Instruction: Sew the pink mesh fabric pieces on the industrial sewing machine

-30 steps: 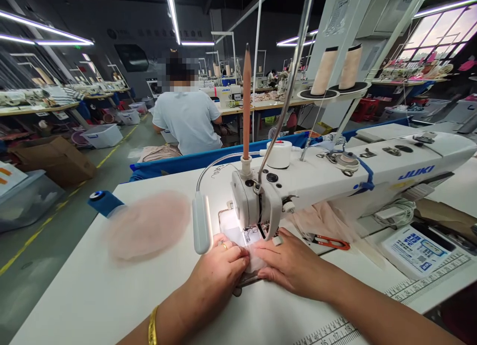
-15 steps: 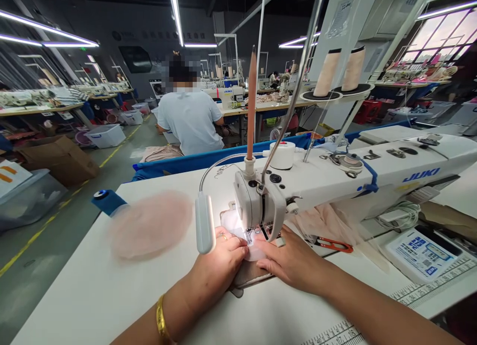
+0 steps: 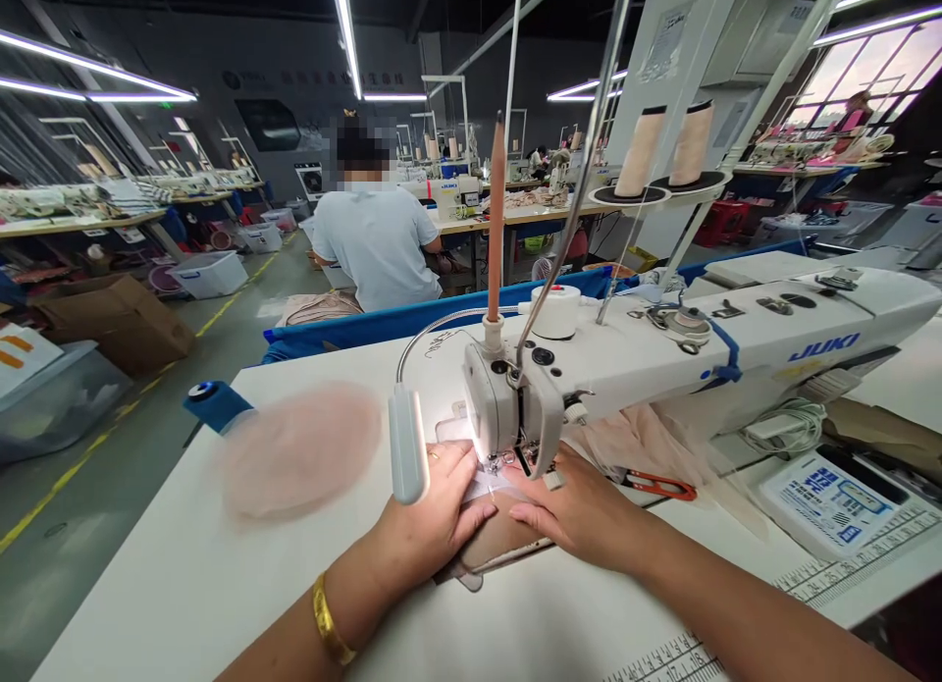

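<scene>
My left hand (image 3: 438,500) lies flat on the left of a small pale piece of fabric (image 3: 487,485), its thumb spread from the fingers. On the other side, my right hand (image 3: 581,505) rests with the thumb out to the left and the fingers flat; their tips are partly hidden behind the head of the white sewing machine (image 3: 492,407). Between both hands, the fabric sits under the machine's needle area, over a brownish plate (image 3: 507,532). A small lamp (image 3: 407,446) on a bendy neck hangs just above my left fingers and lights the spot.
Sheer pink fabric (image 3: 301,451) lies left, near a blue thread cone (image 3: 217,405). Right of the needle are orange thread snips (image 3: 660,485), more sheer fabric (image 3: 633,437) and a white box (image 3: 835,500). A pencil (image 3: 497,221) stands on the machine. A co-worker (image 3: 375,236) sits ahead.
My left fingers were bunched together at the fabric by the needle; now they lie flatter, with the thumb apart and nearer me. My right hand has hardly moved.
</scene>
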The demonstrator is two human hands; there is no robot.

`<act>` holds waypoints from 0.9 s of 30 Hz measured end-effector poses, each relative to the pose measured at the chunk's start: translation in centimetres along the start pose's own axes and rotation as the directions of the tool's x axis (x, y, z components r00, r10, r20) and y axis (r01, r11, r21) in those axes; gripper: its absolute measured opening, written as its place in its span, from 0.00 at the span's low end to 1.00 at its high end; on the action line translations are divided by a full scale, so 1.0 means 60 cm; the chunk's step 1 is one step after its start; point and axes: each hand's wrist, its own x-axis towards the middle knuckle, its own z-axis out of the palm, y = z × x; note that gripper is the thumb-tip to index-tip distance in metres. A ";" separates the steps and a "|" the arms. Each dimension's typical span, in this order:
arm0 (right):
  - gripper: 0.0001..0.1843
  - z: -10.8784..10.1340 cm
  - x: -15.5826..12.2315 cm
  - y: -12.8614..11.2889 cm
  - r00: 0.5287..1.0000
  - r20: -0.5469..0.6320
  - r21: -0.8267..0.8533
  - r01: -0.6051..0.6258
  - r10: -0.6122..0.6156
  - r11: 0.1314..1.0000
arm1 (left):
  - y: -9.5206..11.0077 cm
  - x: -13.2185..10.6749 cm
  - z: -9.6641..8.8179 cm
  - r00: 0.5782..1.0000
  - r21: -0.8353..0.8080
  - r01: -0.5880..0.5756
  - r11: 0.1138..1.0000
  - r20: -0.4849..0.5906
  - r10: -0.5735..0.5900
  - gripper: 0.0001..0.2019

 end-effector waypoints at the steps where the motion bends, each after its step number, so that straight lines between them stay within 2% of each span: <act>1: 0.15 -0.002 -0.002 0.002 1.000 -0.007 0.010 0.016 -0.015 1.000 | 0.002 0.001 -0.003 0.999 0.055 0.033 0.998 0.007 -0.033 0.11; 3: 0.15 -0.008 -0.007 0.004 0.997 -0.033 0.037 0.070 -0.068 0.997 | 0.011 0.000 -0.012 0.997 0.161 0.071 0.984 0.006 -0.073 0.14; 5: 0.15 -0.016 -0.012 0.001 0.986 -0.081 0.071 0.150 -0.144 0.986 | 0.027 -0.005 -0.026 0.998 0.185 0.054 0.981 0.031 -0.061 0.19; 8: 0.14 -0.023 -0.018 -0.013 0.957 -0.128 0.098 0.272 -0.259 0.957 | 0.052 -0.016 -0.050 0.993 0.036 -0.024 0.999 0.120 0.020 0.22; 11: 0.18 -0.019 -0.017 -0.023 0.954 -0.047 0.092 0.301 -0.298 0.949 | 0.066 -0.024 -0.065 0.977 -0.162 -0.024 0.987 0.206 0.057 0.15; 15: 0.11 -0.012 -0.014 -0.018 0.967 0.163 0.030 0.192 -0.194 0.981 | 0.058 -0.023 -0.059 0.961 -0.278 0.079 0.957 0.277 0.001 0.04; 16: 0.09 -0.012 -0.014 -0.016 0.965 0.195 0.009 0.176 -0.175 0.984 | 0.055 -0.022 -0.054 0.961 -0.272 0.092 0.958 0.276 -0.014 0.02; 18: 0.06 -0.014 -0.015 -0.013 0.966 0.206 -0.018 0.167 -0.159 0.986 | 0.050 -0.019 -0.042 0.970 -0.232 0.086 0.969 0.243 -0.027 0.08; 21: 0.07 -0.018 -0.017 -0.014 0.966 0.178 -0.005 0.191 -0.187 0.982 | 0.048 -0.019 -0.026 0.991 -0.185 0.005 0.983 0.131 0.020 0.15; 24: 0.08 -0.019 -0.018 -0.015 0.961 0.183 0.022 0.206 -0.207 0.978 | 0.052 -0.022 -0.017 0.995 -0.208 -0.082 0.975 0.042 0.093 0.14; 27: 0.07 -0.018 -0.018 -0.013 0.961 0.193 0.027 0.198 -0.200 0.980 | 0.056 -0.024 -0.014 0.993 -0.211 -0.113 0.971 0.016 0.119 0.12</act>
